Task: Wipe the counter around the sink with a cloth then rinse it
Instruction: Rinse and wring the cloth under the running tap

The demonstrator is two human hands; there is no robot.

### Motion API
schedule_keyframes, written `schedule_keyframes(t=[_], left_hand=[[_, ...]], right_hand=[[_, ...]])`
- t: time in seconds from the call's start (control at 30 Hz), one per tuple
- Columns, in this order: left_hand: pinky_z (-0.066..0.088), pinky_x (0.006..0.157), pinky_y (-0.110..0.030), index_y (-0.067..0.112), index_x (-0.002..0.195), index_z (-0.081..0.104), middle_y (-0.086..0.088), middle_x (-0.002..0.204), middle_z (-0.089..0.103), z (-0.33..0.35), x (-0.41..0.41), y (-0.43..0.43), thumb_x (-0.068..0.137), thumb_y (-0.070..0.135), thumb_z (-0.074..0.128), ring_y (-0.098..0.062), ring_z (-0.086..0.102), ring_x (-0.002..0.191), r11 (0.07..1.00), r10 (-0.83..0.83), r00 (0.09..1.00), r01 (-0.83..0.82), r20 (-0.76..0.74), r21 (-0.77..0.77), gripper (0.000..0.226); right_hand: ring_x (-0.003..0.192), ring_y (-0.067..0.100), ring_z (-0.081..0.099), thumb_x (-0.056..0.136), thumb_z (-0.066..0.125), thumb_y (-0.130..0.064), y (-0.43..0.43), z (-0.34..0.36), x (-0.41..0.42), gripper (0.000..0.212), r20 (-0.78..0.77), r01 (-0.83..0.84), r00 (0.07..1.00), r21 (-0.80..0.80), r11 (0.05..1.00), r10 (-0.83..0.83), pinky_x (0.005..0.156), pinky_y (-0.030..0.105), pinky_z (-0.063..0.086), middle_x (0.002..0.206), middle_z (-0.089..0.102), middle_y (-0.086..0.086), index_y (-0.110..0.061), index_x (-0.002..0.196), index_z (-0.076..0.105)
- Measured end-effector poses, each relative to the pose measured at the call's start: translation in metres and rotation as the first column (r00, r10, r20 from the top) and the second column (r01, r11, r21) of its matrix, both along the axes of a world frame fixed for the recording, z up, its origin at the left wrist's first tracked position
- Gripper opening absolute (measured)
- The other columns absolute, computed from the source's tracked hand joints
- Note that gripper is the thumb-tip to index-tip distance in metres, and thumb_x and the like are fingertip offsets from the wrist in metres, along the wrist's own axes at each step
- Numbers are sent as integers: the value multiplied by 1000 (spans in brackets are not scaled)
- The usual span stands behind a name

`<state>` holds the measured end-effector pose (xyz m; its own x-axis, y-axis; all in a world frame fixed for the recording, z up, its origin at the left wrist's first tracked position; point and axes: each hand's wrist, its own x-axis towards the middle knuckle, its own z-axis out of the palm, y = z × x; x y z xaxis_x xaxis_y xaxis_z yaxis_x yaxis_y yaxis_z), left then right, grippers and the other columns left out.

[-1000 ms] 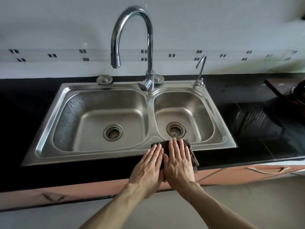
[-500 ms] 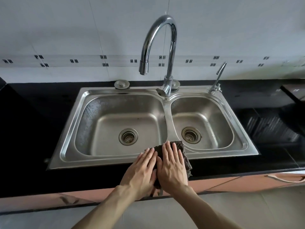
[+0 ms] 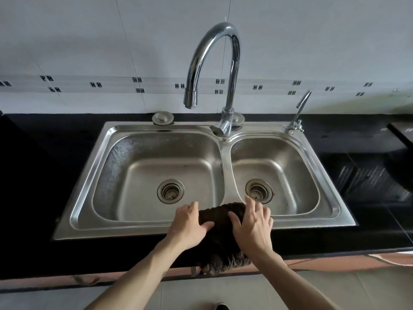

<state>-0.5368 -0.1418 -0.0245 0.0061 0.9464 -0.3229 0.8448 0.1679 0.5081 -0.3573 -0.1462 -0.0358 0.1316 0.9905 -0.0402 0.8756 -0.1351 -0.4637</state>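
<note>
A dark brown cloth [image 3: 220,240] lies over the front rim of the steel double sink [image 3: 93,175] and the black counter [image 3: 31,198], its lower edge hanging past the counter's front. My left hand [image 3: 190,227] grips the cloth's left side with thumb and fingers. My right hand [image 3: 252,227] grips its right side the same way. The cloth shows between the two hands, near the divider between the basins. A tall curved chrome tap [image 3: 214,70] stands behind the divider, with no water running.
A small thin side tap [image 3: 298,113] stands at the sink's back right corner, and a round metal cap [image 3: 162,118] at the back left. A dark ribbed area [image 3: 371,177] lies on the counter to the right. White tiled wall behind. Orange cabinet fronts [image 3: 335,262] below.
Both hands were pressed flat side by side on the cloth; now they have moved apart and grip its two sides. More cloth shows, spread wider. The camera view has shifted left.
</note>
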Motion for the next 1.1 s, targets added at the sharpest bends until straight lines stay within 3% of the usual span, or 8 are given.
schedule_keyframes(t=[0.1,0.3,0.43,0.73,0.8,0.87,0.93,1.1], left_hand=[[38,103,-28,14,143,47,-6,137,55,14,-1,15,90,34,70,-22,48,128,997,32,999,-30,33,-65,62],[46,74,-24,22,88,71,6,88,70,50,-13,54,89,23,72,-9,62,84,967,129,956,-62,263,-247,1],[41,74,-28,24,91,68,-2,97,66,81,-26,82,93,21,67,-18,59,92,968,194,923,-125,331,-218,4],[50,74,-26,29,88,70,3,90,71,64,-48,120,89,7,67,-17,66,86,836,419,872,-479,254,267,22],[59,74,-36,31,98,64,-6,103,70,48,-47,128,91,12,69,-23,68,88,700,558,667,-698,494,153,21],[62,59,-37,25,121,53,-16,117,65,43,-38,141,90,36,73,-29,70,87,510,700,191,-808,688,-295,38],[58,46,-35,10,121,57,-19,101,69,43,-32,149,90,63,58,-29,72,71,450,761,-169,-558,626,-698,61],[61,62,-33,1,69,71,-17,72,68,30,-28,150,95,29,32,-29,71,68,651,575,-438,-267,691,-711,55]], right_hand=[[125,25,41,92,63,-48,15,5,12,58,-30,-35,999,-127,991,32,105,40,33,132,52,3,-19,139,47],[94,18,51,92,67,-27,66,25,18,11,-240,-249,948,-147,957,210,81,29,40,93,58,-4,-19,93,59],[76,8,62,94,67,-29,103,44,14,23,-554,-317,818,-215,924,152,61,20,50,92,65,-2,-16,106,53],[75,11,62,86,72,-22,150,63,-41,14,-398,-416,795,193,889,458,70,27,51,84,65,-15,-25,100,72],[81,15,62,88,69,-21,150,61,-59,18,-306,-430,791,339,837,530,71,31,53,91,65,-12,-28,104,73],[83,22,60,90,64,-22,150,59,-75,15,-209,-456,802,390,800,559,69,36,53,91,65,-4,-24,102,72],[84,25,57,91,60,-22,149,55,-89,13,-125,-497,803,398,771,582,67,40,51,89,63,-1,-19,99,70],[88,26,58,90,56,-18,144,38,-98,23,-98,-629,721,324,707,686,72,41,53,95,64,1,-19,107,71]])
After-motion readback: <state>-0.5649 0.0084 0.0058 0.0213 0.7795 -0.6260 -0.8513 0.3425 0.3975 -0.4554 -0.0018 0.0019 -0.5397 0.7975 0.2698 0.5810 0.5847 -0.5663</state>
